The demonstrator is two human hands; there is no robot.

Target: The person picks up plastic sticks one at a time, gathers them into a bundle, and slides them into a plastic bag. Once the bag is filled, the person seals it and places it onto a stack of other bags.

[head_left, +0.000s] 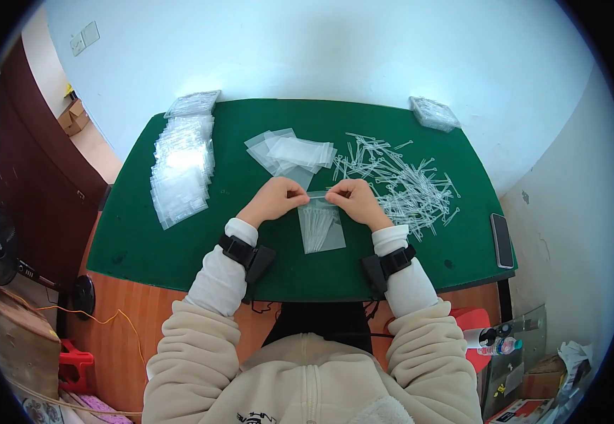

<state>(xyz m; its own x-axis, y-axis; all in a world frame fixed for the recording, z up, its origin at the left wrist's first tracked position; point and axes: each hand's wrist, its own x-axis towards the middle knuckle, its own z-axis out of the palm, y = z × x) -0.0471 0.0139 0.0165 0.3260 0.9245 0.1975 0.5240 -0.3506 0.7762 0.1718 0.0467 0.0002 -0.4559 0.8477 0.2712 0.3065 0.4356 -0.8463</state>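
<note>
Between both hands, a clear zip bag (323, 233) lies on the green table, with several thin clear plastic sticks inside it. My left hand (276, 201) pinches the bag's top edge at its left corner. At the right end of the same edge, my right hand (359, 203) pinches it too. Just beyond the hands is a loose fan of flat clear bags (293, 152). A wide scattered heap of clear plastic sticks with looped ends (416, 191) spreads to the right of my right hand.
Overlapping filled clear bags (182, 169) form a long row at the left of the green table (243, 212). Stacks of clear packets stand at the far left corner (194, 104) and far right corner (434, 114). A phone (502, 241) lies by the right edge.
</note>
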